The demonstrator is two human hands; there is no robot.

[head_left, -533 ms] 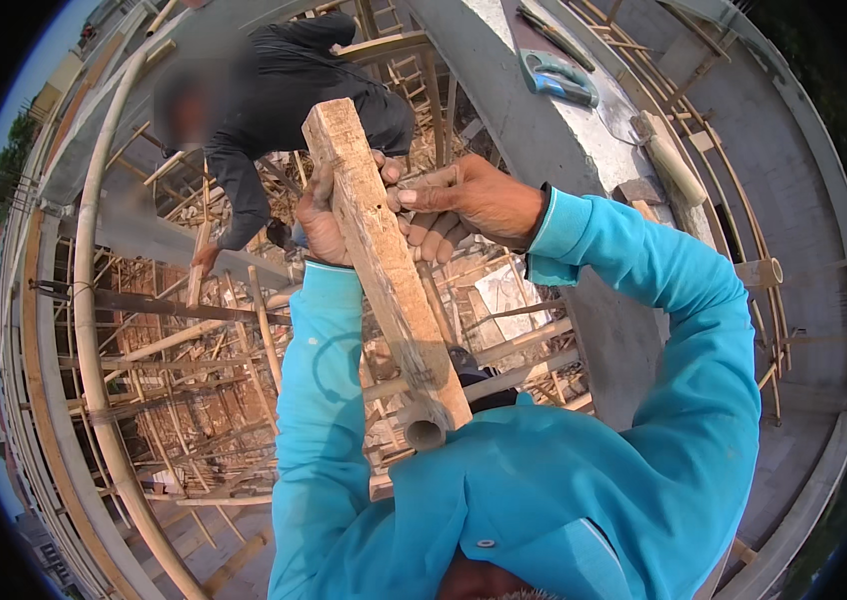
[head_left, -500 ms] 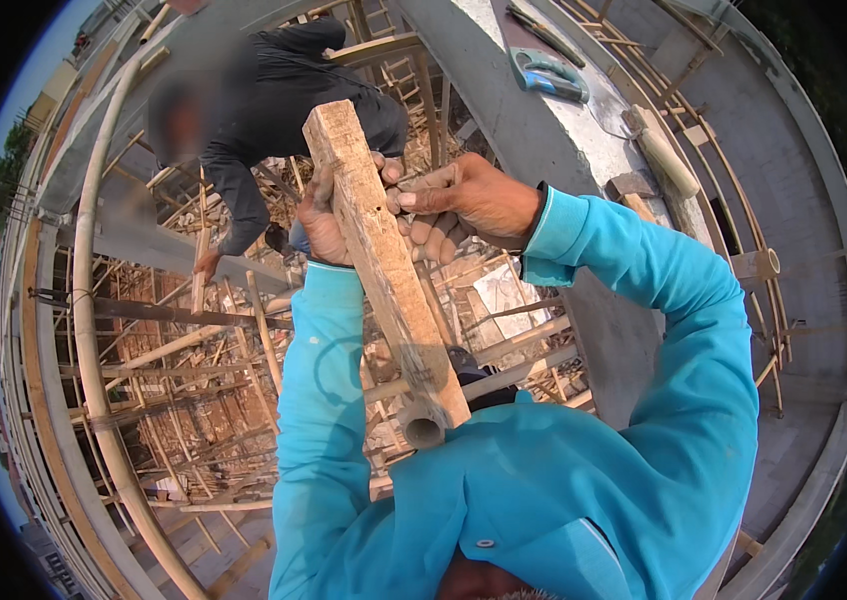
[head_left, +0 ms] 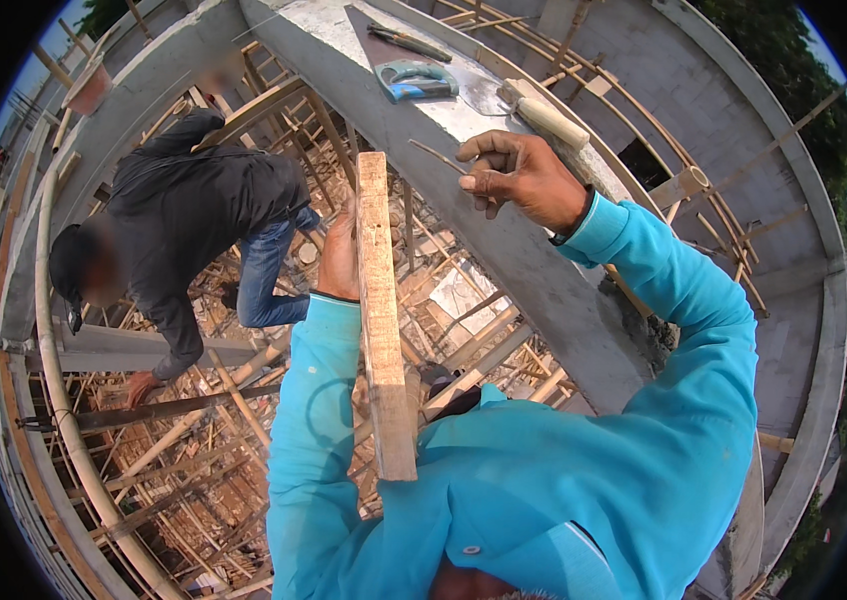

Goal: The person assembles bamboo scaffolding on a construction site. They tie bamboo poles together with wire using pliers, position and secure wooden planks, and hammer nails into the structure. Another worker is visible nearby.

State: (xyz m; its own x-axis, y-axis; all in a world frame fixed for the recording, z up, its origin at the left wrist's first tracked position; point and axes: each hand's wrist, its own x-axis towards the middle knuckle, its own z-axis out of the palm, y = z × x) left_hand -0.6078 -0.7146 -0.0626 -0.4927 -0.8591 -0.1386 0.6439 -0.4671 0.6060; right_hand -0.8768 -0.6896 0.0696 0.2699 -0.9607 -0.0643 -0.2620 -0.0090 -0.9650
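My left hand point(head_left: 339, 255) is closed around a rough length of squared timber point(head_left: 380, 290), held upright before my chest. The wood hides most of its fingers. My right hand point(head_left: 529, 180) is raised to the right of the timber's top end, apart from it. Between thumb and forefinger it pinches a nail point(head_left: 434, 154), thin and greyish, pointing up and left.
On the concrete beam point(head_left: 504, 240) lie a blue-handled saw point(head_left: 414, 82), a dark hand tool point(head_left: 409, 42) and a rounded wooden handle point(head_left: 554, 120). A co-worker point(head_left: 204, 190) bends at the left. Bamboo poles point(head_left: 69, 400) and debris fill the drop below.
My right hand has drawn away from the timber, up and right, with the nail now showing in it. The timber has swung more upright. The co-worker appears lower and farther left.
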